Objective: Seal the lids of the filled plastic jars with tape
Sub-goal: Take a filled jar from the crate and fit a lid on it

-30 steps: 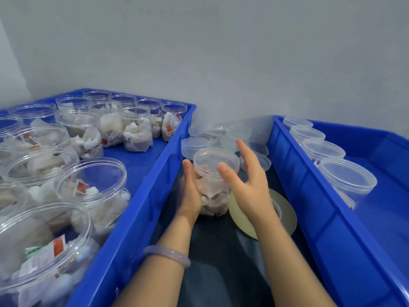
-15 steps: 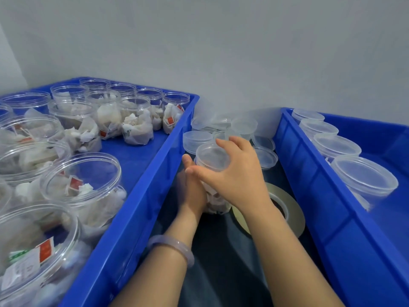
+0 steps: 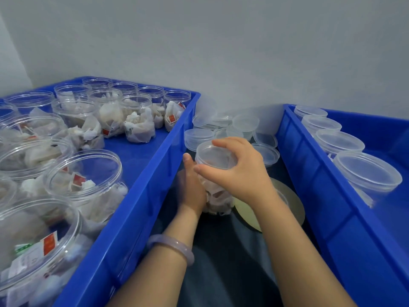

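Head view: the filled jar (image 3: 218, 196) stands upright on a dark surface (image 3: 221, 262) between two blue crates, just below frame centre, its long axis vertical and its mouth pointing up. Most of the jar wall is hidden by the two hands; only the pale paper packets in its lower half show. The clear lid (image 3: 213, 155) lies flat on the mouth; whether it is fully seated cannot be told. The right hand (image 3: 243, 173) comes in from 5 o'clock and arches over the lid, its fingers (image 3: 223, 142) curled on the far rim and the thumb on the near rim, grasping the lid. The left hand (image 3: 192, 191), blurred, holds the jar wall at 9 o'clock with the thumb raised; its fingers are hidden behind the jar. A pale bracelet (image 3: 172, 244) sits on the left wrist. The tape roll (image 3: 292, 209) lies flat at 3 o'clock of the jar, partly covered by the right wrist. Loose lids (image 3: 199, 136) are piled at 12 o'clock. The left crate (image 3: 141, 196) holds open jars (image 3: 84, 173), cut off at the frame edge; the right crate (image 3: 321, 185) holds lidded jars (image 3: 367, 171).
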Demonstrator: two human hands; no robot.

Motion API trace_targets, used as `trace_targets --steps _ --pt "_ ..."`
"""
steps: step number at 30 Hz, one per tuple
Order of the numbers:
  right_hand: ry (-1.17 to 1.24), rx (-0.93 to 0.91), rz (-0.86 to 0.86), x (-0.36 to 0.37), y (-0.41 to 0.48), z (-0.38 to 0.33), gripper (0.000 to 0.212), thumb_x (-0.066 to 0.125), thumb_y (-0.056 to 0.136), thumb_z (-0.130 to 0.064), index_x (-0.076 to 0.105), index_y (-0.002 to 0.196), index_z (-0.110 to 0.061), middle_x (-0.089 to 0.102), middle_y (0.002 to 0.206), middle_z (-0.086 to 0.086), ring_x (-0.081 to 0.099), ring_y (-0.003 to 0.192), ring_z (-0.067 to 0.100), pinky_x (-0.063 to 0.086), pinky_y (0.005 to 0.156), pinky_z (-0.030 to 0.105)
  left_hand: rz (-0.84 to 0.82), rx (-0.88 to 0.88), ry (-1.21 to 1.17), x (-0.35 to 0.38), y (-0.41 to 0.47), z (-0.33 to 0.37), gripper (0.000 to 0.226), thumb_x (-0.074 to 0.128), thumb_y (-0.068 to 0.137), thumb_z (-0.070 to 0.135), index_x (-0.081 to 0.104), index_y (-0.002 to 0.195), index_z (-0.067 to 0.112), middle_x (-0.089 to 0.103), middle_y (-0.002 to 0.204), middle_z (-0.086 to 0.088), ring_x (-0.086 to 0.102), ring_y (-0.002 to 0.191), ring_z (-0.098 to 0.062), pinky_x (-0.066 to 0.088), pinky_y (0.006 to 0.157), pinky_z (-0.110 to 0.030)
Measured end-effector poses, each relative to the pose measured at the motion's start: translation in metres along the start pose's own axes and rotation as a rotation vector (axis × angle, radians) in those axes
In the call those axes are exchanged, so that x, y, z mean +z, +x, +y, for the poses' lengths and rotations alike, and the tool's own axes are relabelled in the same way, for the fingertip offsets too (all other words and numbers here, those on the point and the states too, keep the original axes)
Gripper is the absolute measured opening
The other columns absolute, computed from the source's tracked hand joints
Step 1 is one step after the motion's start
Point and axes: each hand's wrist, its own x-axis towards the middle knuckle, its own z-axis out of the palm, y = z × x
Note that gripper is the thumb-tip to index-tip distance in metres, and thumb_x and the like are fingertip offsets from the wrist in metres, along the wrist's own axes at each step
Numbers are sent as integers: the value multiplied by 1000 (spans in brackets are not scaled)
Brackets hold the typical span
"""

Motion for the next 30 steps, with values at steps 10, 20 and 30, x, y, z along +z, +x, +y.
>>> trace_targets --steps 10,20,30 --pt "3 -23 -205 -18 -4 -3 56 78 70 -33 60 123 -27 46 120 -22 42 113 -11 30 95 12 -137 -14 -127 0 1 6 57 24 102 39 58 119 -3 65 114 -23 62 109 -33 49 96 -46" --pt "-13 38 -134 -9 -3 -9 64 71 63 -41 58 123 -26 46 120 -16 41 123 9 33 96 19 -38 1 -50 0 -5 4 57 33 97 53 70 75 15 70 84 -11 67 81 -23 51 81 -46" --pt "-99 21 -322 -28 -4 -6 76 77 70 -46 47 137 -27 39 140 -14 30 132 2 29 103 20 -184 -106 -83 -5 5 7 60 27 99 47 60 118 0 57 126 -29 53 119 -43 41 103 -52"
